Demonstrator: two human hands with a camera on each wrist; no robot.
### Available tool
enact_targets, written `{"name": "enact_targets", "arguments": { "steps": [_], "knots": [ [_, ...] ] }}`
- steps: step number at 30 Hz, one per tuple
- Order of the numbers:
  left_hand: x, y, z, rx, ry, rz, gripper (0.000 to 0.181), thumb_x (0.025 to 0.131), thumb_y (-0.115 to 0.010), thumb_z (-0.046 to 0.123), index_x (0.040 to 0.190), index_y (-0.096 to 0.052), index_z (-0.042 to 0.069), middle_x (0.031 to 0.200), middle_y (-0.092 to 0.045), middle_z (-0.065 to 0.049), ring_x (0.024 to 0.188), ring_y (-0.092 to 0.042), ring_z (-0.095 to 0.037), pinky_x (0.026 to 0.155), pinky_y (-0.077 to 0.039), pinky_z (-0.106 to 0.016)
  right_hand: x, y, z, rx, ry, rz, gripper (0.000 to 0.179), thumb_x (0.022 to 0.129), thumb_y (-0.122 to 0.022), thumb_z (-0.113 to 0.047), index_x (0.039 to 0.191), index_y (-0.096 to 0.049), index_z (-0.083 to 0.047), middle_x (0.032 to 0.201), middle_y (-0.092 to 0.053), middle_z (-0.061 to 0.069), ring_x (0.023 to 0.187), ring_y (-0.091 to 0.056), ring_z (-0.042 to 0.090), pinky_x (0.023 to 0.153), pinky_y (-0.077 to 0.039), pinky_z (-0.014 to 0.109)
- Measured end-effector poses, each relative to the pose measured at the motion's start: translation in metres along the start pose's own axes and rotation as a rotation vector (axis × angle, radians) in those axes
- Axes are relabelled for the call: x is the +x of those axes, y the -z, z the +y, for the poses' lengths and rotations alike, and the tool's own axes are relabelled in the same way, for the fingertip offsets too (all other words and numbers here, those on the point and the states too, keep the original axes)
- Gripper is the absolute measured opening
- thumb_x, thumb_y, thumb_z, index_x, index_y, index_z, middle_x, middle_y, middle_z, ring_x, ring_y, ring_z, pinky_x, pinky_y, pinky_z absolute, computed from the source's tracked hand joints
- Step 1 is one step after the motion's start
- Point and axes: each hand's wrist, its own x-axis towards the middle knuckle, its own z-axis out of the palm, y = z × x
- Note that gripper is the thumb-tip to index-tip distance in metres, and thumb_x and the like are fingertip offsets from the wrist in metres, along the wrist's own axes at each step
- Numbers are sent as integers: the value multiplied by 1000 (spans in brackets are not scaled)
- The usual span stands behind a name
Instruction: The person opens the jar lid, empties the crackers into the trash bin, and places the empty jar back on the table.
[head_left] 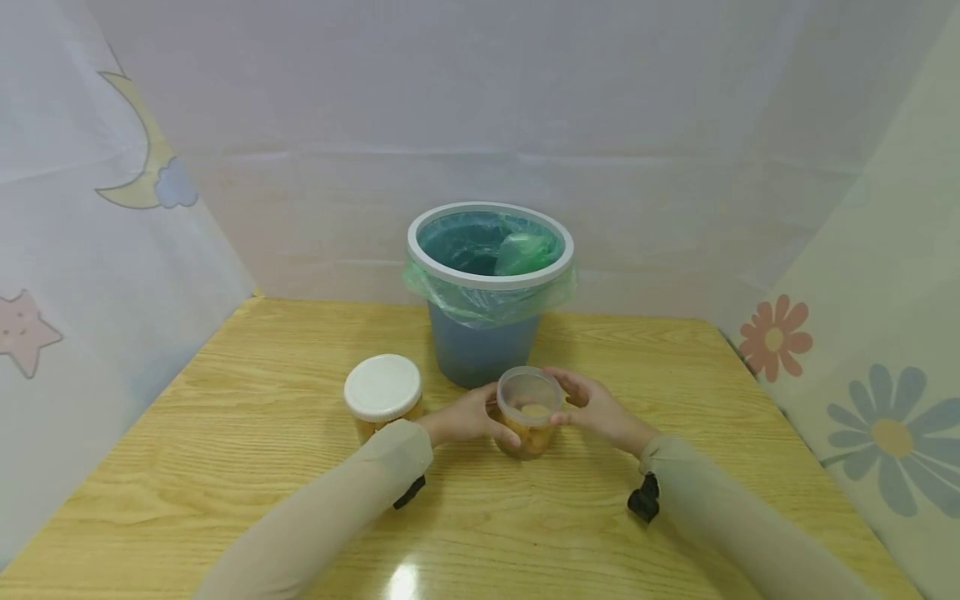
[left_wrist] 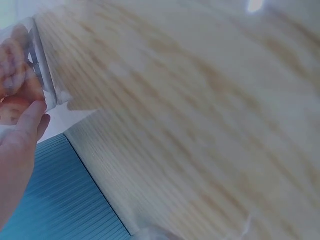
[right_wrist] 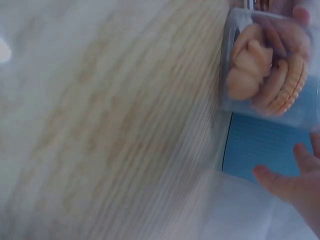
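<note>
A clear open-topped jar (head_left: pixel 528 417) stands upright in front of the bin, with orange-peach pieces (right_wrist: pixel 250 70) in its lower part. Some pieces look ridged; their kind is unclear. My left hand (head_left: pixel 468 415) holds the jar's left side, thumb at the front. In the left wrist view, fingertips (left_wrist: pixel 34 112) touch its wall. Beside the jar's right side, my right hand (head_left: pixel 592 408) has its fingers spread, and the right wrist view shows a gap between those fingers (right_wrist: pixel 272 182) and the jar.
A second jar with a white lid (head_left: pixel 382 387) stands left of my left hand, partly behind the sleeve. Behind both jars is a blue bin (head_left: pixel 480 346) with a pale rim and a green bag liner (head_left: pixel 525 252). Printed cloth walls (head_left: pixel 480 100) surround the wooden table (head_left: pixel 247 400).
</note>
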Motion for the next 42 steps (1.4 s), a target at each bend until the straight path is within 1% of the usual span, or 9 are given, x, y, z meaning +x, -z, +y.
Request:
{"name": "enact_targets", "arguments": {
  "steps": [5, 7, 10, 15, 25, 29, 33, 39, 42],
  "knots": [
    [1, 1, -2, 10, -10, 10, 85, 80, -81, 9, 151, -34, 11, 149, -42, -7, 138, -35, -30, 111, -30, -47, 4, 7, 2, 39, -27, -74, 82, 88, -72, -21, 150, -25, 7, 152, -29, 27, 137, -25, 50, 103, -32, 64],
    [1, 1, -2, 10, -8, 12, 85, 80, -81, 9, 150, -34, 11, 148, -42, -7, 138, -36, -30, 111, -30, -46, 5, 10, 2, 52, -35, -106, 83, 89, -72, -21, 150, -23, 6, 153, -27, 27, 138, -24, 50, 102, -34, 63],
    [1, 1, -2, 10, -3, 16, 86, 79, -82, 9, 151, -34, 11, 148, -42, -7, 138, -36, -30, 111, -30, -46, 8, 15, 2, 73, -38, -149, 81, 90, -70, -15, 151, -21, 6, 153, -25, 28, 139, -21, 49, 103, -33, 62],
    [1, 0, -1, 13, 4, 21, 86, 79, -82, 9, 151, -34, 10, 149, -42, -8, 138, -36, -31, 111, -31, -46, 13, 21, 2, 77, -41, -198, 79, 89, -70, -7, 151, -22, 6, 153, -24, 29, 138, -24, 50, 101, -36, 62],
    [1, 0, 0, 2, 5, 4, 88, 80, -81, 8, 152, -30, 10, 150, -40, -8, 139, -35, -30, 111, -31, -45, 18, 28, 4, 103, -71, -267, 75, 91, -66, -4, 152, -23, 2, 154, -25, 25, 140, -22, 45, 104, -30, 64],
    [2, 1, -1, 4, 0, -1, 88, 80, -81, 8, 152, -29, 9, 150, -39, -8, 139, -35, -30, 111, -31, -45, 15, 26, 3, 68, -73, -238, 76, 92, -65, -3, 153, -20, 1, 155, -22, 25, 139, -22, 48, 103, -33, 64],
    [3, 1, 1, 11, 3, -5, 89, 80, -81, 8, 152, -28, 9, 150, -38, -9, 139, -35, -31, 111, -30, -47, 8, 22, -1, 38, -65, -173, 77, 94, -63, -5, 154, -15, 1, 157, -17, 25, 142, -15, 47, 103, -32, 63],
    [2, 0, 3, 16, 43, 9, 90, 80, -81, 9, 150, -26, 5, 148, -35, -13, 137, -35, -34, 110, -30, -51, -5, 10, -7, 48, -29, -39, 75, 94, -63, -4, 152, -17, 5, 156, -20, 25, 143, -14, 43, 107, -24, 65],
    [3, -1, 2, 15, 63, 17, 91, 79, -82, 12, 149, -25, 3, 147, -35, -14, 135, -36, -33, 110, -30, -50, -11, 0, -12, 55, -44, 54, 75, 93, -64, -4, 151, -18, 7, 154, -23, 28, 142, -17, 45, 108, -22, 64]
  ]
}}
